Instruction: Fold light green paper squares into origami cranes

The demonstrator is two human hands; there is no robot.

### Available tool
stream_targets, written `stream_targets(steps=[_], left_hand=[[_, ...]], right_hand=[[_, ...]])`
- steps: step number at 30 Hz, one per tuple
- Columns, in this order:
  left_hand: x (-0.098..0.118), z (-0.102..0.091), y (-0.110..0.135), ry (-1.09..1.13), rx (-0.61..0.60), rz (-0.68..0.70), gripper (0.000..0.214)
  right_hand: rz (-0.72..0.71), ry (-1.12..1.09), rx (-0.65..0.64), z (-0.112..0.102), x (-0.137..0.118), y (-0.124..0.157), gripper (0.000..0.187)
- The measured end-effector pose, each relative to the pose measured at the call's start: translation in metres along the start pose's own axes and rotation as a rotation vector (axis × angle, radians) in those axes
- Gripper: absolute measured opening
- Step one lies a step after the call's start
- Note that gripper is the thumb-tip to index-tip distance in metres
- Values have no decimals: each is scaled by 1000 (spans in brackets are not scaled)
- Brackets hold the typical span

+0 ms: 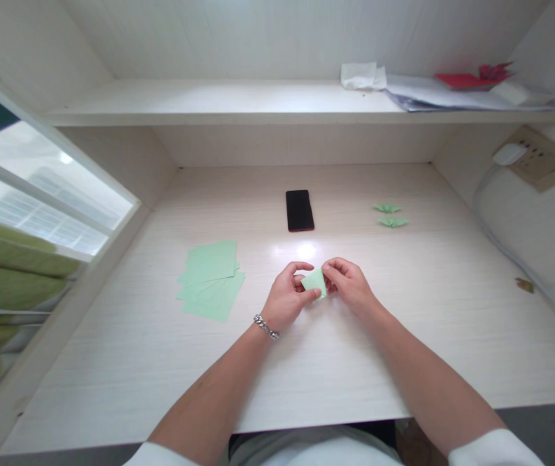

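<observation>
A small folded piece of green paper is held between both hands above the middle of the desk. My left hand, with a silver chain bracelet at the wrist, grips its lower left part, the thumb lying on top. At the upper right edge of the paper, my right hand pinches it between thumb and fingers. Part of the paper is hidden behind the fingers. To the left lies a loose stack of flat green paper sheets. Two folded green paper cranes rest at the back right.
A black phone lies beyond my hands on the desk. Above, a shelf bears tissues, papers and a red folded paper piece. On the right wall, a white plug and cable hang from a socket.
</observation>
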State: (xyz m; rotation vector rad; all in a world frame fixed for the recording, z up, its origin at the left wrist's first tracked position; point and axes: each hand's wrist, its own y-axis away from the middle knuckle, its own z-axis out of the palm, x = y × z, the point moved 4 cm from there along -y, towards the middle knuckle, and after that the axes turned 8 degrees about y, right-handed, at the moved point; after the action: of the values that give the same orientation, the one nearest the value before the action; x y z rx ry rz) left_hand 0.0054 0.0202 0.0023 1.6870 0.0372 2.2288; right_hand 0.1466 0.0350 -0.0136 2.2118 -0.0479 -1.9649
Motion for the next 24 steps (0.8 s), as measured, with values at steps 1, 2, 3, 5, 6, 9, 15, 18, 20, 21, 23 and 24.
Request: stream_targets(steps=[1, 2, 3, 5, 6, 9, 15, 18, 20, 21, 23, 24], left_hand=[[1, 0, 0, -11, 2, -3, 51], [1, 1, 1, -18, 1, -7, 51], [1, 2, 1, -18, -4, -11, 51], [1, 2, 1, -8, -18, -11, 51], [1, 2, 1, -4, -21, -5, 51], [1, 0, 0, -15, -10, 24, 50], [1, 1, 0, -19, -32, 43, 48], [0, 0, -1, -19, -37, 75, 46], [0, -2, -2, -40, -16, 98, 46], [-1, -2, -2, -52, -8, 104, 46], [-2, -3, -2, -66, -3, 108, 47], [-3, -3, -2, -66, -2, 109, 47]], right_hand=[[-10, 16, -14, 0, 0, 0, 20], [-30, 34, -14, -1, -1, -1, 20], [-48, 45, -8, -1, -1, -1, 19], [-50, 23, 13, -2, -1, -2, 20], [-32, -4, 11, -1, 0, -2, 20], [20, -42, -70, 2, 0, -1, 22], [30, -63, -89, 4, -3, 1, 27], [51, -84, -96, 4, -1, 0, 28], [35, -16, -123, 4, 0, 0, 28], [18, 26, -134, 3, 1, -1, 28], [-15, 80, -124, 2, 2, -2, 28], [-28, 92, -107, 2, 3, -2, 28]])
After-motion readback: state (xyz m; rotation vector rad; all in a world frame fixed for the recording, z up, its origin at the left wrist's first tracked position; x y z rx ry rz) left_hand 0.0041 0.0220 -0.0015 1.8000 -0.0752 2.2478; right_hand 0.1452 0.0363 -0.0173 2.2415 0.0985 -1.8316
